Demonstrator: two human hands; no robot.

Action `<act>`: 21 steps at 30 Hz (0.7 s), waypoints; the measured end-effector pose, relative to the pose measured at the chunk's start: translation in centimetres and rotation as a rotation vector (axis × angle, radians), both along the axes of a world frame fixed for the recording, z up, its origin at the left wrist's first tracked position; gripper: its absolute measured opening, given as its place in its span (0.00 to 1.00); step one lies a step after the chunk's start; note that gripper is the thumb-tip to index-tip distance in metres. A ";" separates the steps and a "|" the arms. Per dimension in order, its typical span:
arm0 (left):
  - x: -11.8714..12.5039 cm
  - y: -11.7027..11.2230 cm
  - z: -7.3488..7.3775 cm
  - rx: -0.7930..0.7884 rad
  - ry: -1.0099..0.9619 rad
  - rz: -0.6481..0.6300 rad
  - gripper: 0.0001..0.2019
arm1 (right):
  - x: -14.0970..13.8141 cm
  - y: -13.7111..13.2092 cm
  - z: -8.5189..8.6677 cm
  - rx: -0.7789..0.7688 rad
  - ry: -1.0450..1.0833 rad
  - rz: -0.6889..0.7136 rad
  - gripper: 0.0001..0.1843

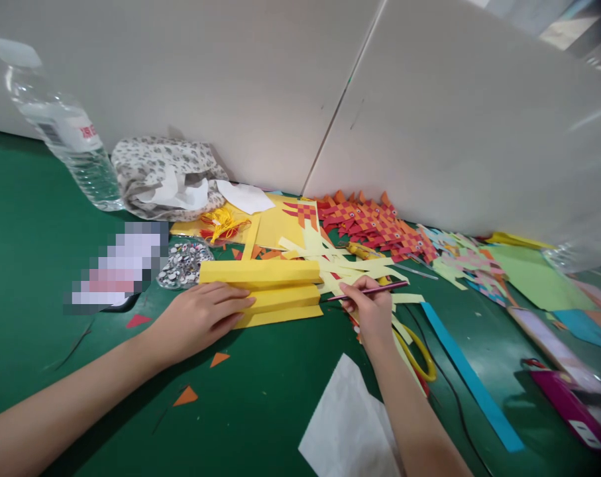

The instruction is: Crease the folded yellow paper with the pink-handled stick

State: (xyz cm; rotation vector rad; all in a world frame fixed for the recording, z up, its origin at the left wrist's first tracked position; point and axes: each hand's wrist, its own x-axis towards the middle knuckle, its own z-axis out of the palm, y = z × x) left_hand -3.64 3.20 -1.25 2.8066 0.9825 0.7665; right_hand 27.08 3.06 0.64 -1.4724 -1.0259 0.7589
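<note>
My left hand lies flat with fingers stretched out on a folded yellow paper on the green table, pressing it down. My right hand is closed in a pinch round a thin dark red pencil, whose tip points left toward the right edge of the yellow paper. Pale yellow paper strips lie just behind the right hand.
A water bottle stands at the back left beside a patterned cloth bag. A dish of googly eyes, woven red-orange paper fish, yellow-handled scissors, a blue strip, white paper and a white wall board surround the work.
</note>
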 end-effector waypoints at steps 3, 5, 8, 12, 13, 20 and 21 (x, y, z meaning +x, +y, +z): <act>0.0 0.0 0.0 -0.002 -0.003 0.000 0.13 | -0.3 -0.2 0.1 0.046 0.046 -0.006 0.18; 0.0 0.0 -0.1 -0.009 -0.011 0.001 0.13 | -1.0 -0.4 0.2 0.038 0.060 0.077 0.18; 0.0 0.0 -0.1 -0.011 -0.020 0.001 0.13 | -2.4 -0.9 0.2 -0.031 0.034 0.228 0.19; 0.0 0.0 -0.1 -0.005 -0.012 -0.005 0.13 | -3.7 -1.2 0.1 -0.099 0.000 0.305 0.19; 0.0 0.1 -0.1 -0.001 -0.008 -0.007 0.13 | -3.8 -1.2 0.0 -0.107 -0.003 0.310 0.19; 0.0 0.0 -0.2 0.011 -0.006 0.004 0.13 | -3.0 -0.9 0.0 -0.102 -0.004 0.254 0.18; 0.0 0.0 -0.2 0.009 -0.005 0.005 0.13 | -2.8 -0.8 0.0 -0.094 -0.005 0.240 0.18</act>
